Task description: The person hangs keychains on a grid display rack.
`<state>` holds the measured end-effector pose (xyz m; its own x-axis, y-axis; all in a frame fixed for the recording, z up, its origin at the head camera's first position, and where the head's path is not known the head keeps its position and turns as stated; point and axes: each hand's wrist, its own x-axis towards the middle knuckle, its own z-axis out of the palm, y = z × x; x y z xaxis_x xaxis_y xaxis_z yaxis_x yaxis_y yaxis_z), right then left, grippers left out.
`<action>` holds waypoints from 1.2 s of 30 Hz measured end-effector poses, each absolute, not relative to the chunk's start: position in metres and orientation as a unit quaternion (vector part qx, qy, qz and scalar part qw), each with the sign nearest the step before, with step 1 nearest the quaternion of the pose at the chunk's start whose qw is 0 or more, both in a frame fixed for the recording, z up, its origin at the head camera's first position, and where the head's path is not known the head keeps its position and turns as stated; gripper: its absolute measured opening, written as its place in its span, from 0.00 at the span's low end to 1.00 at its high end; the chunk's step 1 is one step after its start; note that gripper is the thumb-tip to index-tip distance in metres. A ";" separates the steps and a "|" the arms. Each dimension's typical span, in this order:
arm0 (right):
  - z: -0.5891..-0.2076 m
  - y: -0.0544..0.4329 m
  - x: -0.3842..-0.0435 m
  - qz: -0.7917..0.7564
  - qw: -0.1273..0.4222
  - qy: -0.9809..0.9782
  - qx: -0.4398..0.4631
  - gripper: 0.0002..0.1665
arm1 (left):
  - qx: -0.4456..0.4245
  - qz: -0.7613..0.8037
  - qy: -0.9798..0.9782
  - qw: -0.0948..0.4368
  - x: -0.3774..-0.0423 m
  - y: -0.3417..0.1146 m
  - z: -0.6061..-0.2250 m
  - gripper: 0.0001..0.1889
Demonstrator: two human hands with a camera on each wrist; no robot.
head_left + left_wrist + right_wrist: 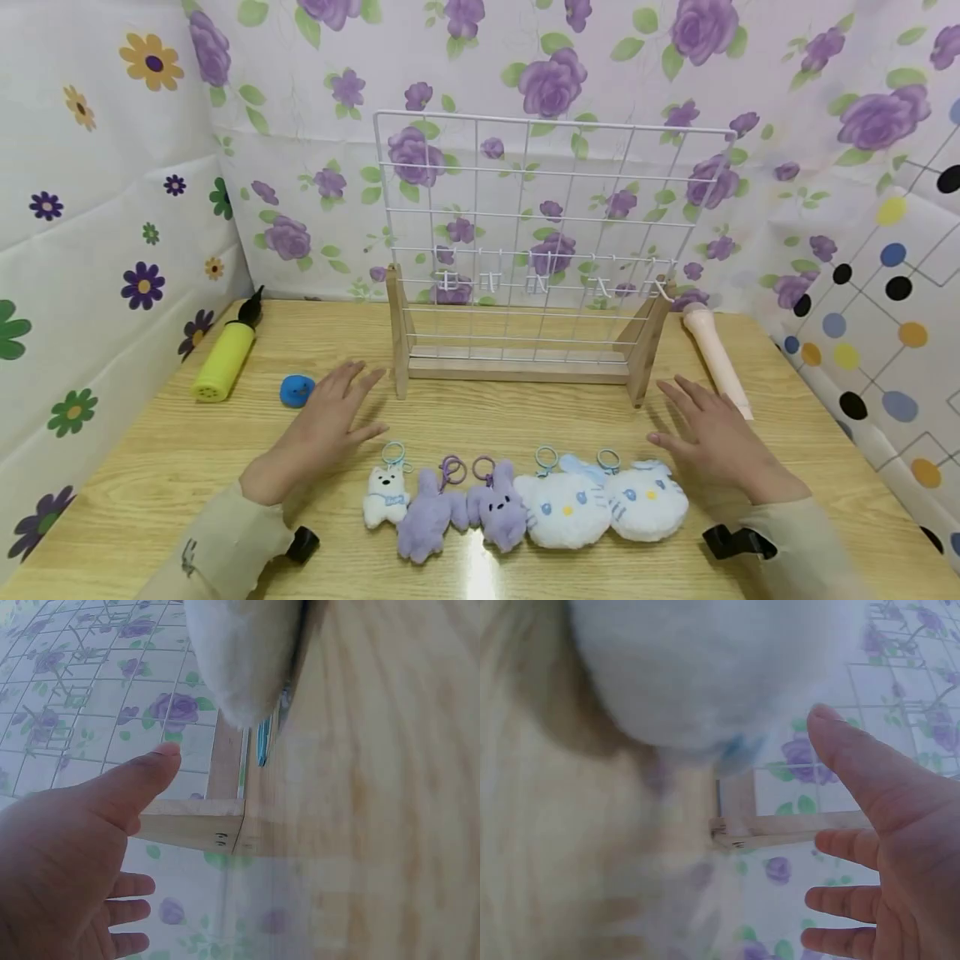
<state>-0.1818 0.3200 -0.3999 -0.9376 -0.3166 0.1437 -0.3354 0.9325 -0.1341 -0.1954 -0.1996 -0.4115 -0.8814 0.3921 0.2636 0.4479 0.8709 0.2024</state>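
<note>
In the head view my left hand [324, 425] holds nothing, its fingers spread beside a small white bear keychain [386, 498]. On the other side my right hand [708, 437], likewise holding nothing, is nearest to a round white plush cat-head keychain [647, 504]. Between them a second white cat-head keychain [567, 512] and two purple plush rabbit keychains [426, 525] lie in a row, rings toward the back. White plush [244, 660] also fills the top of the left wrist view, and blurred white plush [705, 675] the top of the right wrist view.
Behind the row stands a white wire grid rack [555, 217] on wooden feet [400, 342], with several white hooks [537, 282]. A yellow pump [227, 358] and a blue rubber duck [296, 390] are at left. A pale pink microphone-shaped object [714, 354] lies at right.
</note>
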 end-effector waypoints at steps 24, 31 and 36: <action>-0.363 0.296 -0.169 0.150 0.063 -0.961 0.226 0.30 | -0.184 -0.366 -0.905 0.114 -0.222 -0.187 -0.408 0.34; -0.363 0.289 -0.169 0.172 0.048 -0.951 0.251 0.26 | -0.159 -0.424 -0.886 0.098 -0.235 -0.183 -0.412 0.33; -0.368 0.284 -0.173 0.181 0.031 -0.945 0.271 0.25 | -0.145 -0.449 -0.877 0.089 -0.240 -0.182 -0.417 0.32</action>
